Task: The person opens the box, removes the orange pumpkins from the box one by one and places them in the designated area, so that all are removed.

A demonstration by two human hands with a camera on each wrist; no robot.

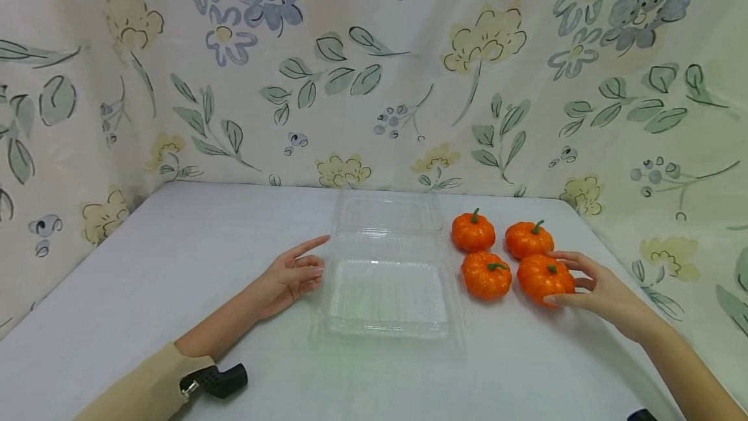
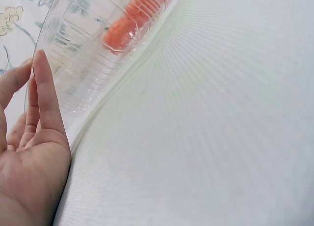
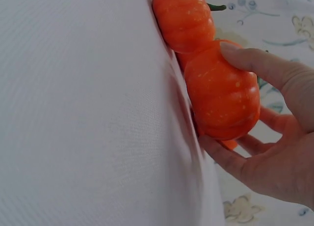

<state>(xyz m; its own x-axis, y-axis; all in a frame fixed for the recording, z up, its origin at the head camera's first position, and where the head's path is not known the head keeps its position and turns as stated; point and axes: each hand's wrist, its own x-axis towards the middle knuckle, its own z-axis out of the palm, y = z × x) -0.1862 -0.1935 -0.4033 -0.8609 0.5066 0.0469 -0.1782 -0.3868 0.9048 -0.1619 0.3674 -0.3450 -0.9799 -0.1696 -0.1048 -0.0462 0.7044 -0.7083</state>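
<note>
A hinged clear plastic container [image 1: 386, 327] lies with its lid [image 1: 388, 213] folded back, away from me. My left hand [image 1: 280, 284] is at its left side, index finger extended and fingertips right at the rim. The left wrist view shows that hand's fingers [image 2: 46, 98] against the clear wall. On the right, my right hand [image 1: 613, 301] grips a small orange pumpkin [image 1: 540, 281] with a green stem, thumb on the near side and fingers around the far side. In the right wrist view the thumb presses the top of this pumpkin [image 3: 221, 93].
Three more pumpkins sit beside the held one: one at front left [image 1: 485, 278], one at back left [image 1: 472, 234], one at back right [image 1: 526, 242]. They stand right of the container on a white tabletop [image 1: 234, 219]. A floral curtain [image 1: 350, 115] hangs behind and at both sides.
</note>
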